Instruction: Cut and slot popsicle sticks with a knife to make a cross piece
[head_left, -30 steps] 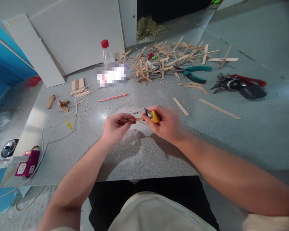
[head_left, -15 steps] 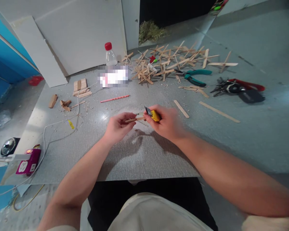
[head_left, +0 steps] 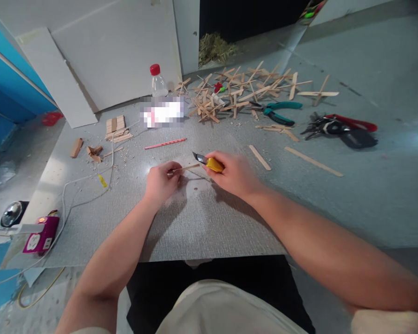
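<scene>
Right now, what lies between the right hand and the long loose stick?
A short stick lies between the right hand and the long stick, in the head view.

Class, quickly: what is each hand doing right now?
Left hand: closed, holding a thin wooden stick.
Right hand: closed around a yellow utility knife, blade out.

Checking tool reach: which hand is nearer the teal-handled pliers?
Right. The right hand sits below and left of the teal-handled pliers in view; the left hand is farther left, holding a wooden craft stick.
</scene>
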Demonstrator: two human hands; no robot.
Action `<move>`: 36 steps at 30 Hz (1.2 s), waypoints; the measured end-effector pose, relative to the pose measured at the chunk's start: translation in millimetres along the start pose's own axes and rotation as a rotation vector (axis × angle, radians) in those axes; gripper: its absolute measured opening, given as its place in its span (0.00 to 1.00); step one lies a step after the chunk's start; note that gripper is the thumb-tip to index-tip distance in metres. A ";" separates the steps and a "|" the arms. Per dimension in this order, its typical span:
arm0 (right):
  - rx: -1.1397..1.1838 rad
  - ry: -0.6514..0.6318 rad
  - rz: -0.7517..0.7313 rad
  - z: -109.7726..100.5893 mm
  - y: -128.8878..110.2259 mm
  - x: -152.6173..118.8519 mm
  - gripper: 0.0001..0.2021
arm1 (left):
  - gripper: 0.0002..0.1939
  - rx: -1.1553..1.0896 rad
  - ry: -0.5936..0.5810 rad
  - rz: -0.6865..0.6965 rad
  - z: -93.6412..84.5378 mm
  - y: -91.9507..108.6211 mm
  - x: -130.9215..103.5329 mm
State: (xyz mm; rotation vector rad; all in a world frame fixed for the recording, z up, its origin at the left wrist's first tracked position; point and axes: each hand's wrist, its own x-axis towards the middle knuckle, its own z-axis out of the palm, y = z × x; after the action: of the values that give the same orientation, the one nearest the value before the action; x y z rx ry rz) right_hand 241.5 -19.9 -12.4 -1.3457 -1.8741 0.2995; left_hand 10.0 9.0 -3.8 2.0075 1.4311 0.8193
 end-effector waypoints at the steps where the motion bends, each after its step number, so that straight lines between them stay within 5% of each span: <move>1: -0.007 -0.006 0.014 -1.0 0.6 0.9 0.06 | 0.05 0.023 0.013 -0.013 -0.9 -1.8 1.1; 13: -0.125 -0.023 0.214 -17.0 13.8 10.8 0.05 | 0.15 0.068 0.014 -0.137 -10.9 -4.4 8.5; 17: -0.148 -0.025 0.240 -16.6 17.9 11.6 0.06 | 0.20 0.295 0.057 -0.039 -15.6 -11.6 14.9; 19: -0.164 -0.027 0.245 -15.2 20.8 11.4 0.07 | 0.16 0.399 0.108 0.013 -17.0 -14.9 17.6; 21: -0.198 -0.030 0.251 -13.1 23.6 11.0 0.09 | 0.09 0.405 0.137 0.027 -18.6 -16.0 18.7; 24: -0.279 -0.044 0.236 -9.4 27.2 10.8 0.12 | 0.25 0.344 0.108 0.027 -20.5 -12.6 15.8; 27: -0.399 -0.045 0.246 -9.4 35.0 10.9 0.14 | 0.21 0.325 0.076 0.057 -18.7 -5.8 9.0; 29: -0.483 -0.026 0.303 -14.1 48.2 10.2 0.13 | 0.13 0.299 0.040 0.142 -14.9 -2.0 4.6; 32: -0.536 0.013 0.430 -26.4 82.9 6.8 0.14 | 0.21 0.261 -0.097 0.349 -7.3 0.0 1.2; 36: -0.478 0.028 0.483 -37.5 133.5 -0.2 0.13 | 0.12 0.306 -0.256 0.524 1.6 -1.5 1.6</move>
State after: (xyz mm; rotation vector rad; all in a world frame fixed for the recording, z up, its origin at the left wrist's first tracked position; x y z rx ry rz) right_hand 360.6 25.2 -67.3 -2.1180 -1.6321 0.0671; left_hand 10.6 10.8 -5.6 2.6701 0.9365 0.5329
